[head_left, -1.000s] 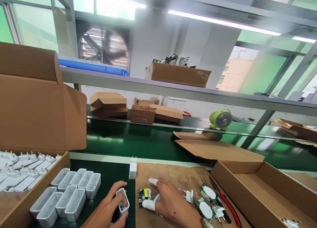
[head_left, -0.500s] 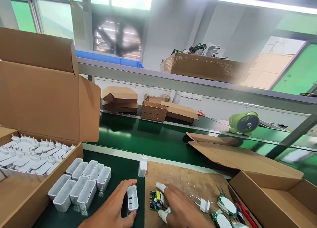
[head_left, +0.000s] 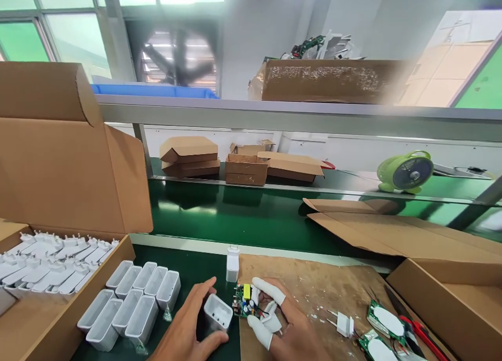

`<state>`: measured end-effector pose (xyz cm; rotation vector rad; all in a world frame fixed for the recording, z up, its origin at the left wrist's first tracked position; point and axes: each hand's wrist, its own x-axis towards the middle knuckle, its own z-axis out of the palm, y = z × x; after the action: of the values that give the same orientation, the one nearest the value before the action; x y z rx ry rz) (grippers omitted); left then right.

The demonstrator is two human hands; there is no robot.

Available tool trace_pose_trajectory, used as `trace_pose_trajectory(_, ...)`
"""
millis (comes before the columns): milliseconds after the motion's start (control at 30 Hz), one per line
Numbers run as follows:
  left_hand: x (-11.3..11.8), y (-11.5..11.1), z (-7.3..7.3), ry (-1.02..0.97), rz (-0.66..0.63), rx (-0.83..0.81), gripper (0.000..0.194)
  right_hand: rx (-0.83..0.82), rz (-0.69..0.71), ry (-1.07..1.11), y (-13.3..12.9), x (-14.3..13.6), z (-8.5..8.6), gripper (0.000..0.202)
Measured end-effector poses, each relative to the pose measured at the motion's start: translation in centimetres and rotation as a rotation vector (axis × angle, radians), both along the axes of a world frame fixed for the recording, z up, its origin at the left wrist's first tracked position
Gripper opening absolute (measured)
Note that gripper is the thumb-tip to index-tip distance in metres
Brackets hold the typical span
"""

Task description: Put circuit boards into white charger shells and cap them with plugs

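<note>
My left hand (head_left: 187,324) grips a white plastic charger housing (head_left: 218,313) by its sides, open end up, over the dark green bench. In my right hand (head_left: 294,316), with white finger covers on the thumb and forefinger, is a small green circuit board (head_left: 241,301) with a yellow component. A white plug piece (head_left: 271,319) lies between those fingers beside the board. The board's left edge is close to the housing's rim. Behind the hands stands an upright white charger (head_left: 232,264). To the right, a white plug head (head_left: 344,324) rests on the brown mat (head_left: 325,293).
Two rows of white housings (head_left: 135,319) stand at left beside a carton (head_left: 98,282) of white chargers. More green boards (head_left: 386,319) and red-handled pliers (head_left: 421,332) lie at right, near an open cardboard box (head_left: 443,303). A green fan (head_left: 408,170) is behind.
My right hand has lifted the circuit board off the mat and brought it left, near the housing. The housing in my left hand has tilted slightly. The camera view has levelled.
</note>
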<state>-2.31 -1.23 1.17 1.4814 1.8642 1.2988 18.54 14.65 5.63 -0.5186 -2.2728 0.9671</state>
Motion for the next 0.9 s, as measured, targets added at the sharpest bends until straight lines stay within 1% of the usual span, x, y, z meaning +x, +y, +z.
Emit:
trace_pose_trajectory(33,-0.1,0.1,-0.1,0.003,0.031,-0.024,0.071,0.035,-0.013,0.024,-0.2,-0.1,0.0,0.048)
trace_pose_trajectory(67,-0.2,0.1,-0.2,0.002,0.049,-0.053,0.072,0.071,-0.019,0.049,-0.5,-0.1,0.0,0.047)
trace_pose_trajectory(100,-0.2,0.1,-0.1,-0.003,0.051,-0.079,0.079,0.104,-0.025,0.073,-0.7,-0.2,0.2,0.048)
trace_pose_trajectory(133,-0.2,0.0,0.0,-0.007,0.036,-0.099,0.092,0.137,-0.032,0.096,-0.9,-0.3,0.4,0.049)
trace_pose_trajectory(167,-0.2,0.0,0.2,-0.014,0.005,-0.114,0.105,0.169,-0.04,0.116,-1.2,-0.3,0.6,0.051)
trace_pose_trajectory(200,-0.2,-0.1,0.4,-0.025,-0.036,-0.129,0.112,0.195,-0.046,0.127,-1.3,-0.4,0.8,0.053)
trace_pose_trajectory(233,-0.1,-0.1,0.7,-0.034,-0.078,-0.144,0.11,0.216,-0.048,0.134,-1.5,-0.4,0.8,0.054)
trace_pose_trajectory(300,0.0,-0.1,0.9,-0.043,-0.138,-0.154,0.086,0.244,-0.022,0.111,-1.7,-0.4,0.7,0.057)
trace_pose_trajectory(367,0.2,0.1,0.9,-0.016,-0.131,-0.1,0.067,0.301,0.012,0.097,-1.8,-0.4,0.2,0.059)
trace_pose_trajectory(400,0.2,0.2,0.7,0.012,-0.104,-0.048,0.063,0.355,0.021,0.11,-1.8,-0.4,-0.2,0.059)
trace_pose_trajectory(467,0.3,0.3,0.1,0.091,-0.028,0.059,0.061,0.488,0.026,0.183,-1.8,-0.6,-0.9,0.06)
trace_pose_trajectory(533,0.4,0.3,-0.5,0.176,0.031,0.121,0.06,0.566,0.063,0.2,-1.9,-0.8,-1.4,0.061)
trace_pose_trajectory(667,0.3,0.1,-1.2,0.311,0.03,0.165,0.063,0.567,0.119,0.046,-2.1,-0.8,-1.3,0.065)
trace_pose_trajectory(833,0.1,0.1,-1.2,0.422,0.019,0.162,0.065,0.56,0.156,-0.075,-1.8,-0.3,-1.2,0.077)
trace_pose_trajectory(900,0.1,0.1,-1.2,0.437,0.017,0.167,0.064,0.548,0.154,-0.108,-1.9,-0.3,-1.4,0.077)
